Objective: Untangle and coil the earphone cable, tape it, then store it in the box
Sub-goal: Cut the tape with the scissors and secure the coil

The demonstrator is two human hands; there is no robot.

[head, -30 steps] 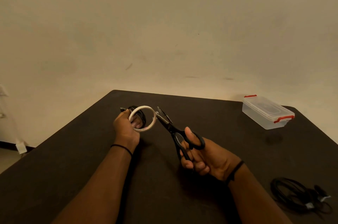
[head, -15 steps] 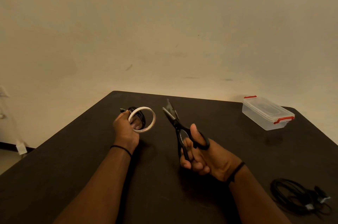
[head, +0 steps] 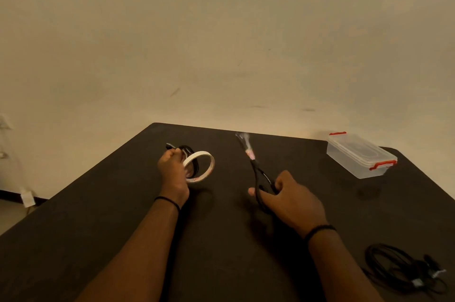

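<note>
The coiled black earphone cable (head: 189,154) is sitting in the left hand (head: 173,173), which is gripping it together with a tape roll (head: 200,166) above the counter (head: 98,215). The right hand (head: 290,200) is gripping black scissors (head: 256,168), blades blurred. The lidded clear box (head: 360,156) with red clips is sitting far right; its contents are unclear. Another cable bundle (head: 403,269) is lying near right.

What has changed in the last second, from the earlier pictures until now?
The right hand, gripping the black-handled scissors, swung them to the right, away from the white tape roll; the blades now point up and away, blurred. The left hand kept the tape roll and the coiled black earphone cable in place. The clear plastic box with red clips and the second black cable bundle stayed put.
</note>
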